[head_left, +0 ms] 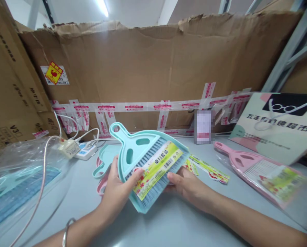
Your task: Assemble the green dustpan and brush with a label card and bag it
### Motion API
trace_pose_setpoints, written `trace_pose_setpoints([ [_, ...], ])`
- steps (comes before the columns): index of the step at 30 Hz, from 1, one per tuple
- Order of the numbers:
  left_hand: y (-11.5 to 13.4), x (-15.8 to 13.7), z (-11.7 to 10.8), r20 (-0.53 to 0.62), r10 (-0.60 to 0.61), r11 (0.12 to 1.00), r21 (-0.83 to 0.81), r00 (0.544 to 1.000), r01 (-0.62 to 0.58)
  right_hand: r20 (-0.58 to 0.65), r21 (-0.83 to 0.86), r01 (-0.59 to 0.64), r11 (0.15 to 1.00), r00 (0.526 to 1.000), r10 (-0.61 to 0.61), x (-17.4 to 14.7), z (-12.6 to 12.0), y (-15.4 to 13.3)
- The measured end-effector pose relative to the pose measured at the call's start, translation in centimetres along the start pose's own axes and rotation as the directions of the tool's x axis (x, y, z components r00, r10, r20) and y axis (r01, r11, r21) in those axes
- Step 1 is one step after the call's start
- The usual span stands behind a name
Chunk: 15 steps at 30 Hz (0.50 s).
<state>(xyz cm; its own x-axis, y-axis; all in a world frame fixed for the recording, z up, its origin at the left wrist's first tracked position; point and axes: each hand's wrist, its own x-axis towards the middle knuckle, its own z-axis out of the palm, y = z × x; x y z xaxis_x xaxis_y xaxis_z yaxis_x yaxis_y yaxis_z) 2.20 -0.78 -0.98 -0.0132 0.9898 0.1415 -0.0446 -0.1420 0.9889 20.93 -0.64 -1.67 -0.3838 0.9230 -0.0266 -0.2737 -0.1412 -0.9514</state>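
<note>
Printed labels (pixel 207 167) partly behind turquoise dustpan (pixel 136 150), bagged pink dustpan (pixel 246 162) rightward

Open tabletop (pixel 169 223) in front, carton (pixel 153 61) blocking behind; cable (pixel 44 168) left

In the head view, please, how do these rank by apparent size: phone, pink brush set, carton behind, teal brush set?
1. Carton
2. Teal set
3. Pink set
4. Phone

The teal set looks nearer, so its real size against the pink is unsure.

Close head view, forward and down
</note>
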Motion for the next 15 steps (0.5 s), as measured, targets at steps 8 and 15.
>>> trace_pose_setpoints([
  [8, 0.6, 0.9, -0.5, 0.186, -0.018, 0.967, 0.251, 0.982, -0.03, -0.211, 0.189, -0.047, 0.981, 0.973, 0.088, -0.5, 1.0, 0.8],
  [15, 10.0, 2.3, -10.5, -0.106, 0.734, 0.277, 0.949, 0.671, -0.153, -0.243, 0.188, -0.009, 0.982, 0.968, 0.055, -0.3, 0.1, 0.4],
])
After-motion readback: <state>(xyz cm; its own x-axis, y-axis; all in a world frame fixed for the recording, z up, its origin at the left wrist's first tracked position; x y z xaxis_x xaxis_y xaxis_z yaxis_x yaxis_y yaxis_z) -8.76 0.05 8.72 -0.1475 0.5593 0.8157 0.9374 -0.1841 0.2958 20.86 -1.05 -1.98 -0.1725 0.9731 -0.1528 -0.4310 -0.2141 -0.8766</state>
